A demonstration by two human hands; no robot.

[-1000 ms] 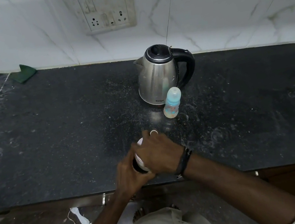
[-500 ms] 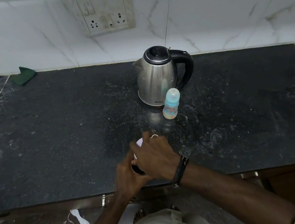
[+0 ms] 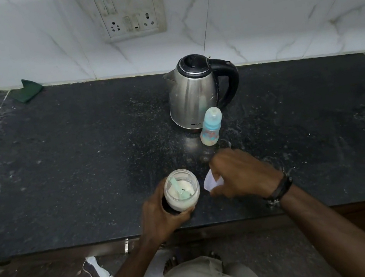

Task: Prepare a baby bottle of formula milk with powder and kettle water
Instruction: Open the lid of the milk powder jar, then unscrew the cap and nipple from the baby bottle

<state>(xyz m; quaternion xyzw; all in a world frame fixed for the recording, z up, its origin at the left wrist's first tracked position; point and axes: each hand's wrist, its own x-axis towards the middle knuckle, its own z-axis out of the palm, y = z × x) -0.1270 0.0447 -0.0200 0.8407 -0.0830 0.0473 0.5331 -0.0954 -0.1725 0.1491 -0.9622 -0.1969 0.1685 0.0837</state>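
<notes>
Formula jar (image 3: 182, 191) stands open at the near edge of the surface (image 3: 82, 156), left hand (image 3: 163, 217) curled round it, scoop (image 3: 180, 187) inside; right hand (image 3: 241, 174) pinches its white lid (image 3: 211, 182) beside it. Farther back, the capped baby bottle (image 3: 210, 127) touches the kettle (image 3: 195, 94). So near the edge, a nudge could tip powder out.

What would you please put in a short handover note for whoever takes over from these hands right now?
Left hand grips the open powder jar at the counter's front edge; a scoop lies inside.
Right hand holds the white lid just right of the jar.
Baby bottle stands capped in front of the kettle.
Done: jar opened.
Left: set lid down, uncap bottle, scoop powder, add kettle water.
</notes>
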